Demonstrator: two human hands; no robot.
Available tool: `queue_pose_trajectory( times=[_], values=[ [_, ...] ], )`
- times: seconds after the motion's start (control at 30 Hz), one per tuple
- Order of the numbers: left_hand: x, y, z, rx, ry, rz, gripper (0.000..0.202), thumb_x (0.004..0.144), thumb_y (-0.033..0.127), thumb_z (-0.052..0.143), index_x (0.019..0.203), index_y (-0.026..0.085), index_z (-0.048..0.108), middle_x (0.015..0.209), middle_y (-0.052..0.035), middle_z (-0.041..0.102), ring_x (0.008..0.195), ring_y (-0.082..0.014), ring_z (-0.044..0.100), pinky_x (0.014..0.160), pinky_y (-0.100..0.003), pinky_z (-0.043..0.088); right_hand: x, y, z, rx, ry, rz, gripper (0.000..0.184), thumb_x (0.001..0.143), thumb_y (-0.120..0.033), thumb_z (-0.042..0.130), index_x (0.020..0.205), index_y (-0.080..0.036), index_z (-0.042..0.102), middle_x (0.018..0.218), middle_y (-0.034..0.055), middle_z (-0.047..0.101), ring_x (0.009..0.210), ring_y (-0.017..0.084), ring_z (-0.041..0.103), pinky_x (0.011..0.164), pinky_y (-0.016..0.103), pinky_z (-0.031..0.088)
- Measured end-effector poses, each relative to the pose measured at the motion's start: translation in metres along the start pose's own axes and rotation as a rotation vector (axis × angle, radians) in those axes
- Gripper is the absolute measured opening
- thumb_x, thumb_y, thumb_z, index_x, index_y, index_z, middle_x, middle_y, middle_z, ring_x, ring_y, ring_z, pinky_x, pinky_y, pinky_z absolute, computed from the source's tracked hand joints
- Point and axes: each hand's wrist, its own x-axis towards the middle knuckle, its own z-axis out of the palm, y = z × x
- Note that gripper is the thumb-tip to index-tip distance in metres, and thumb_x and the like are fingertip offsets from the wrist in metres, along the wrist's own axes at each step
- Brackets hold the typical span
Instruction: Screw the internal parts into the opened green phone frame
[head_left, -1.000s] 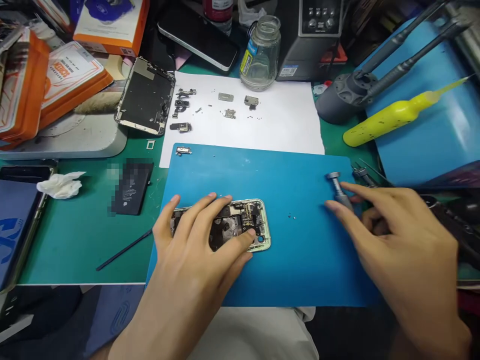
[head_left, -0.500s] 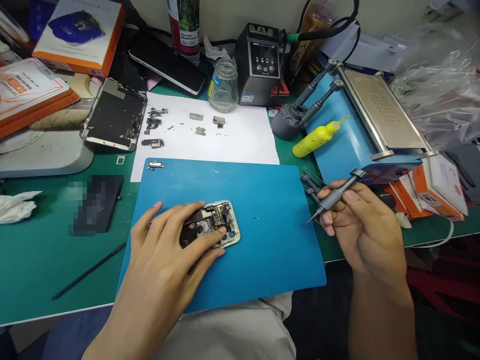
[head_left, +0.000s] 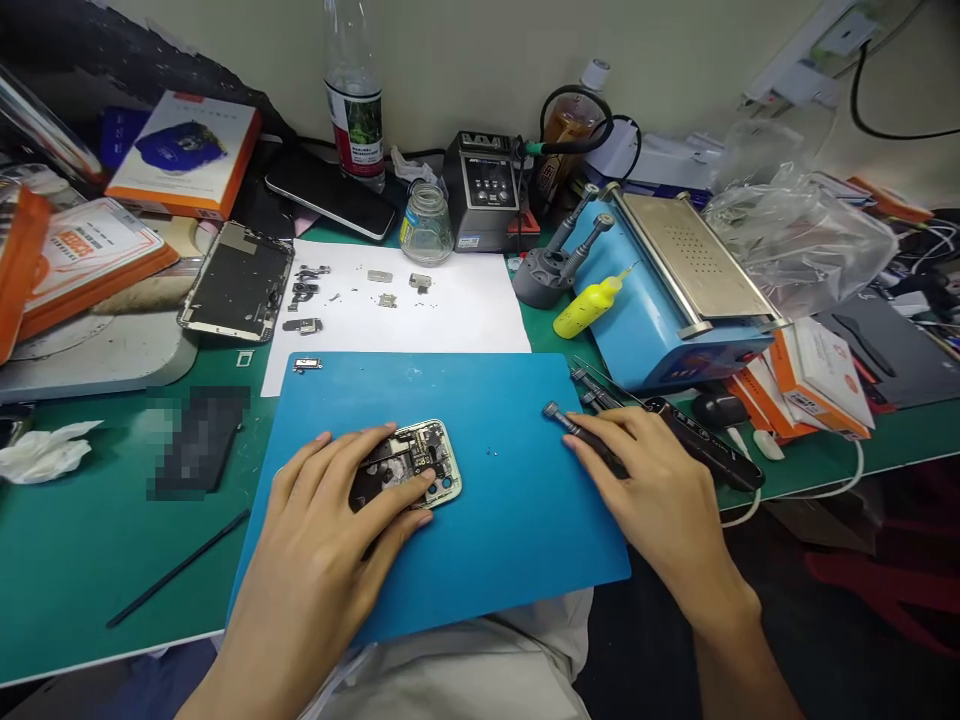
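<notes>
My left hand [head_left: 322, 540] lies over an opened phone [head_left: 421, 448] on the blue mat [head_left: 510, 540]. Its fingers grip the phone's frame, covering the lower part; circuit board and camera openings show at the right end. At the mat's right edge, my right hand [head_left: 660, 480] is closed around a grey screwdriver [head_left: 556, 415]. The cap end points left and away from me, while its tip is hidden under the hand. Between the hands lie tiny screws [head_left: 491, 453]. Beyond the right fingers are other screwdrivers [head_left: 596, 392].
White paper [head_left: 465, 320] bears several small metal parts. A detached screen [head_left: 244, 285], a dark battery-like block [head_left: 199, 440] and a black stick [head_left: 180, 568] are at left. A glass jar [head_left: 426, 225], yellow bottle [head_left: 589, 308] and blue machine [head_left: 652, 345] stand behind.
My right hand has come down and left onto the mat's edge, turning the screwdriver so its cap end points left. My left hand still holds the phone. The view has shifted, showing more at the right.
</notes>
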Motion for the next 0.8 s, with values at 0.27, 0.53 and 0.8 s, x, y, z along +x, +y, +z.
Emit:
queue_pose_trajectory(
  times=[0.27,0.53,0.8],
  values=[
    [0.003,0.001,-0.001,-0.046,0.004,-0.031,0.024,0.112,0.028,0.071,0.132,0.036,0.082,0.159,-0.0117,0.066,0.143,-0.0416,0.063,0.119,-0.072,0.049,0.039,0.038,-0.020,-0.186,0.015,0.059,0.037,0.118,-0.044,0.054,0.129,-0.024,0.084,0.123,0.0051,0.080,0.103,0.025,0.076,0.080,0.037,0.051],
    [0.004,0.002,-0.003,-0.020,-0.002,-0.009,0.023,0.112,0.028,0.070,0.131,0.031,0.083,0.156,-0.0160,0.067,0.143,-0.0421,0.063,0.117,-0.074,0.051,0.055,0.023,-0.018,-0.316,-0.217,0.016,0.040,0.113,-0.039,0.050,0.110,-0.020,0.085,0.116,0.0084,0.079,0.076,0.019,0.063,0.061,0.034,0.026],
    [0.005,0.003,-0.005,0.000,-0.020,-0.030,0.024,0.114,0.031,0.068,0.133,0.032,0.083,0.158,-0.0157,0.067,0.146,-0.0402,0.062,0.118,-0.074,0.052,0.063,0.024,-0.013,-0.202,-0.090,0.064,0.025,0.104,-0.042,0.067,0.097,-0.018,0.073,0.089,0.0091,0.071,0.066,0.017,0.050,0.062,0.031,0.020]
  ],
)
